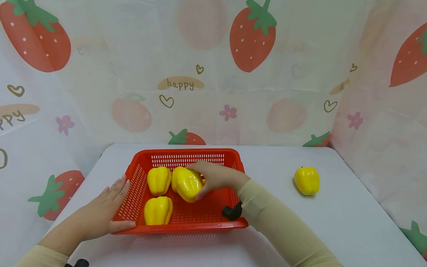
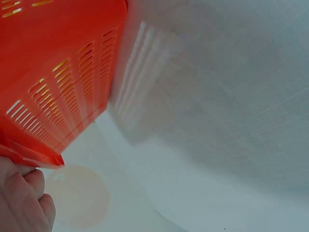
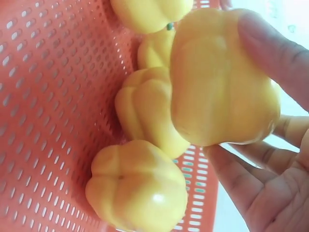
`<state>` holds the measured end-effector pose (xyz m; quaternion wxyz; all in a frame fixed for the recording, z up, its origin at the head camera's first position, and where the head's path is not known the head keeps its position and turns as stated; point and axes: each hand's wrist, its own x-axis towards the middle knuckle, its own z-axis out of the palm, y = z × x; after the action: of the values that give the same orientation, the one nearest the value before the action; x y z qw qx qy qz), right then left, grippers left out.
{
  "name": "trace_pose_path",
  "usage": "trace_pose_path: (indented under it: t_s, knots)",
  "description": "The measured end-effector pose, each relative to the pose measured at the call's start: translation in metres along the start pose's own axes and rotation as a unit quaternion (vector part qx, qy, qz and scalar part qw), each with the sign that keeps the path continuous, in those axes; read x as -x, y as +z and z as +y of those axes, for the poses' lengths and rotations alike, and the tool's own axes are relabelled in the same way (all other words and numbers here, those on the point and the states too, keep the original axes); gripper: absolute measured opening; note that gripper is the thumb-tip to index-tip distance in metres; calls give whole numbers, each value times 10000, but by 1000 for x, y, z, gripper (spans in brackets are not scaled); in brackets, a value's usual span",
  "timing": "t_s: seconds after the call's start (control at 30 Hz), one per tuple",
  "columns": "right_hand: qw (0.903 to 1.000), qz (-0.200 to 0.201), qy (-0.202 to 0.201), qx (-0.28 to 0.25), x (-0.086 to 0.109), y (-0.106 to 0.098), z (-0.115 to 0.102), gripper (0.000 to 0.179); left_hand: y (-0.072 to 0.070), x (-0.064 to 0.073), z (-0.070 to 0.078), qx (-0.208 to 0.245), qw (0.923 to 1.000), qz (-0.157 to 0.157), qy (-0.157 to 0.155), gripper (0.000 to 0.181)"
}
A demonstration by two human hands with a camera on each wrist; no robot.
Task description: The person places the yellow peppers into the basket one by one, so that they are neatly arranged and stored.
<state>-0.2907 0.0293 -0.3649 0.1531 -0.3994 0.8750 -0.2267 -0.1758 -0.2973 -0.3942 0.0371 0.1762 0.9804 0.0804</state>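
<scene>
My right hand point(image 1: 217, 176) grips a yellow bell pepper point(image 1: 188, 184) over the red basket point(image 1: 186, 227), thumb on one side and fingers on the other. In the right wrist view, the held bell pepper point(image 3: 222, 82) is above several other yellow ones, including a nearer bell pepper point(image 3: 137, 188). Two more show in the head view at the basket's left, a back bell pepper point(image 1: 159, 180) and a front bell pepper point(image 1: 158, 211). My left hand point(image 1: 103, 211) rests on the basket's left rim, fingers extended and thumb along the front edge.
One yellow bell pepper point(image 1: 307, 180) lies on the white table point(image 1: 283, 222), right of the basket. A strawberry-printed curtain point(image 1: 213, 111) hangs behind the table and at both sides. A black strap piece point(image 1: 232, 211) shows at my right wrist.
</scene>
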Motion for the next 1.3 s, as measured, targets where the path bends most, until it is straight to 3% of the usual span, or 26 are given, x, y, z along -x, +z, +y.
trace_pose_path:
  t_s: [0.9,1.3]
  knots:
    - [9931,-1070,292,381,-11,22,-11,84,0,1,0,-4,9998,122,140,112]
    - [9898,-1373,260,288,-18,28,0,80,-1,0,1,-31,10000,36,56,113]
